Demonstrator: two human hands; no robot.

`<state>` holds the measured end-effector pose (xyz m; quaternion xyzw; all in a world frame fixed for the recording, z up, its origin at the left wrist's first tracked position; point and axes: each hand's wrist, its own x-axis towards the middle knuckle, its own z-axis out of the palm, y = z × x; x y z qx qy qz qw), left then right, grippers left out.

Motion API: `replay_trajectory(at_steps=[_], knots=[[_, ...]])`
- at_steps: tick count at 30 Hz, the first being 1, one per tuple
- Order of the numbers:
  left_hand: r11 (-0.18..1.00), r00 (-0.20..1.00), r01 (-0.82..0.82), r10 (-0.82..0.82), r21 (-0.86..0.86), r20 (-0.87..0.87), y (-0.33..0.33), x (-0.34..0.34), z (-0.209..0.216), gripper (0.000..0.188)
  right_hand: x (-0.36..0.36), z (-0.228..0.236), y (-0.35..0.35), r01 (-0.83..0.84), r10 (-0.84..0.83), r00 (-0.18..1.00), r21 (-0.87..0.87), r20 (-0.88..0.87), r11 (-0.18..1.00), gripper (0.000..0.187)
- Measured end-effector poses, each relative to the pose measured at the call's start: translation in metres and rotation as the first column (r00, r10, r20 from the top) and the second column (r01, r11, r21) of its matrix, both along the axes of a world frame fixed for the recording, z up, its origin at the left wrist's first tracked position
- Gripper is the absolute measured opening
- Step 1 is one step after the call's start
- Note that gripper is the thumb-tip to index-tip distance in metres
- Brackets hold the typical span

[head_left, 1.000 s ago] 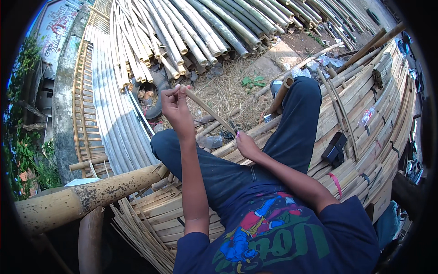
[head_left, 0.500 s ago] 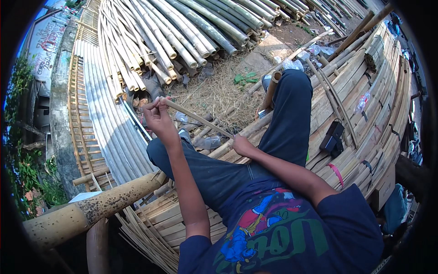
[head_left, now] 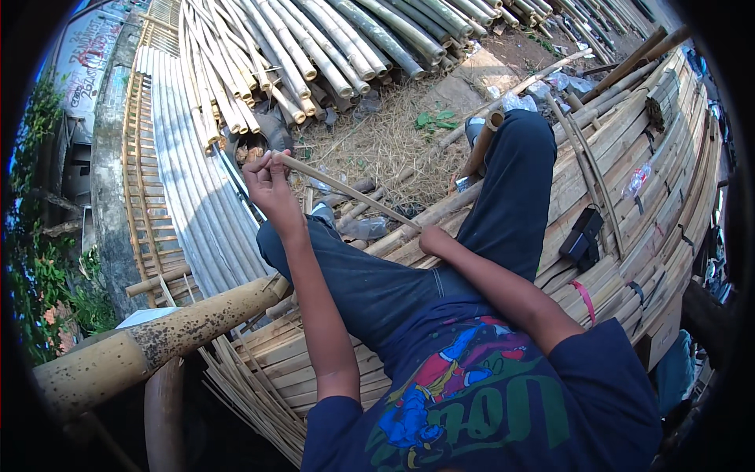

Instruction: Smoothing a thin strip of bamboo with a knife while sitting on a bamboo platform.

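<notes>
A thin split bamboo strip [head_left: 350, 190] slants between my hands above my lap, its left end higher in the picture. My left hand [head_left: 268, 186] is closed, pinching the strip's upper left end between thumb and fingers. At the lower right end, by my right thigh, my right hand [head_left: 435, 241] is closed round the strip. Its fingers are mostly turned out of sight. Beside my right knee stands a short upright bamboo tube [head_left: 481, 143].
A thick spotted bamboo pole [head_left: 177, 326] juts in from the left. Stacked bamboo slats [head_left: 621, 141] lie at the right, bearing a black box [head_left: 583, 236] and a plastic bottle [head_left: 638, 181]. Bamboo poles [head_left: 314, 39] fill the back. Corrugated sheeting [head_left: 185, 169] runs along the left.
My hands are a little farther apart, and a longer stretch of the strip shows between them. The whole view has shifted slightly.
</notes>
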<state>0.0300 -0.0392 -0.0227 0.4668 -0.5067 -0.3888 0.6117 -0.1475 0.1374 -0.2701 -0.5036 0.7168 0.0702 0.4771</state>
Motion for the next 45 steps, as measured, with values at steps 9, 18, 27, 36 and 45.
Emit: replay_trajectory(at_steps=[9,18,27,36,45], knots=[[0.999,0.997,0.037,-0.038,-0.011,-0.068,0.012,0.008,0.01,0.011,0.005,0.064,-0.024,0.222,-0.224,0.975,-0.144,0.008,0.964,0.03],[0.995,0.996,0.068,-0.063,-0.08,0.065,0.008,0.008,0.007,0.01,-0.001,0.096,-0.051,0.619,-0.402,0.642,-0.131,0.653,0.775,0.025],[0.989,0.986,0.137,-0.13,-0.058,0.108,0.001,-0.018,0.024,0.014,0.036,0.207,-0.073,0.518,-0.164,0.751,-0.417,0.64,0.747,0.026],[0.99,0.986,0.132,-0.127,-0.043,0.104,0.004,-0.001,0.013,0.011,0.008,0.072,-0.002,0.234,-0.199,0.947,-0.117,0.253,0.965,0.032],[0.996,0.98,0.018,0.001,-0.091,0.201,0.007,-0.016,0.018,0.018,0.053,0.227,-0.095,0.569,-0.157,0.698,-0.409,0.699,0.713,0.025]])
